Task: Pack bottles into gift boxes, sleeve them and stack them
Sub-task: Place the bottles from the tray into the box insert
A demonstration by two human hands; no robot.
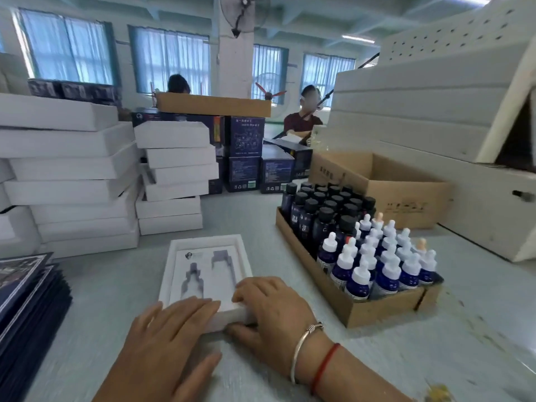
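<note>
A white gift box point(203, 250) lies open in front of me, its insert showing two bottle-shaped cut-outs with nothing in them. My left hand point(171, 332) rests flat on the box's near left corner, fingers straight. My right hand point(269, 306) grips the near right corner, fingers on top and thumb against the front wall. To the right, a shallow cardboard tray point(319, 277) holds several dark bottles with black caps point(324, 213) at the back and several blue dropper bottles with white tops point(385, 265) at the front. Dark sleeves point(26, 288) are stacked at the left edge.
Two stacks of white boxes point(72, 175) point(174, 181) stand at the back left. Dark blue cartons point(246, 158) sit behind them. An open brown carton point(385, 184) and white foam blocks point(435, 111) fill the right. Two people sit at the far side.
</note>
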